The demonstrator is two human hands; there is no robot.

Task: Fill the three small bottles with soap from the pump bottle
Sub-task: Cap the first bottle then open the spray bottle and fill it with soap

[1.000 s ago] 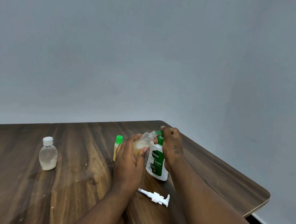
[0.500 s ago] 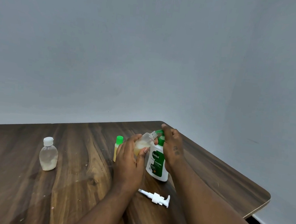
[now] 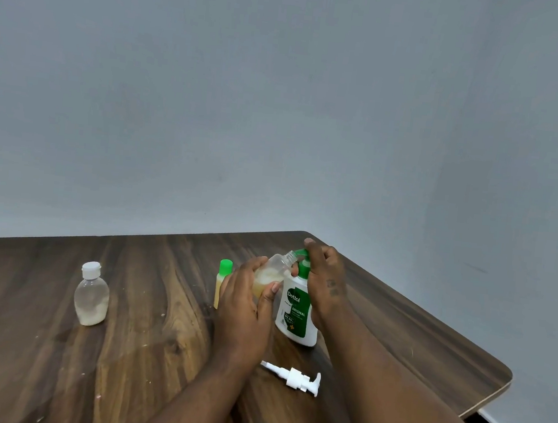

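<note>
**Open small bottle held at pump nozzle, two capped bottles standing by**

Your left hand (image 3: 243,307) is wrapped around a clear small bottle (image 3: 273,272), uncapped and tilted, with its open neck up against the green nozzle of the Dettol pump bottle (image 3: 298,311). Yellowish soap sits in the lower part of that tilted bottle. Your right hand (image 3: 323,281) is curled over the green pump head, fingers on top and palm against the far side of the bottle. The pump bottle stands upright on the wooden tabletop (image 3: 139,351), near its far right corner.

Just beside your left hand, partly hidden behind it, a slim bottle with a green cap (image 3: 222,283) stands upright, showing yellowish contents. Well apart to the left, a clear bottle with a white cap (image 3: 91,295) stands upright with pale contents low in its body. A loose white pump dispenser (image 3: 294,378) lies on its side on the tabletop, between your two forearms and nearer to you than the pump bottle.
</note>
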